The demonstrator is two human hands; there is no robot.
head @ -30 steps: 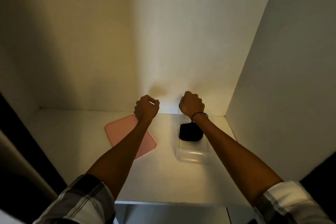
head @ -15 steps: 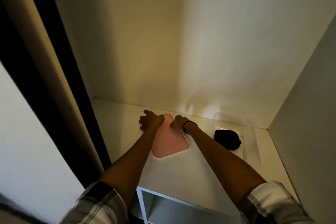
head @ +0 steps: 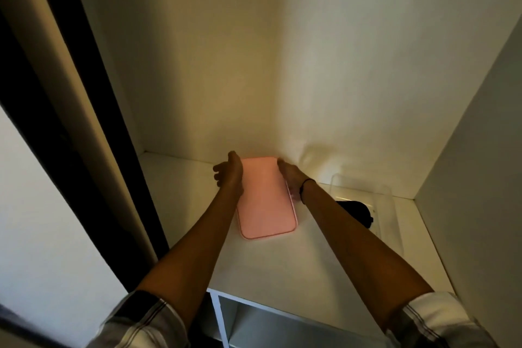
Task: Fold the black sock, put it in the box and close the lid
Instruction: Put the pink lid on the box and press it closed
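A pink lid (head: 265,200) lies on the white shelf (head: 282,268), tilted up at its far end. My left hand (head: 230,171) grips its far left edge and my right hand (head: 291,178) grips its right edge. To the right stands a clear plastic box (head: 387,206), open on top. The folded black sock (head: 357,212) lies inside it, partly hidden behind my right forearm.
White walls close in the shelf at the back and on the right (head: 466,150). A dark door frame (head: 70,110) runs along the left. An open compartment (head: 268,325) shows under the shelf's front edge.
Both hands went from raised fists to the pink lid and took hold of its two sides. The lid's far end has lifted. The view swung left, so the box now sits at the right.
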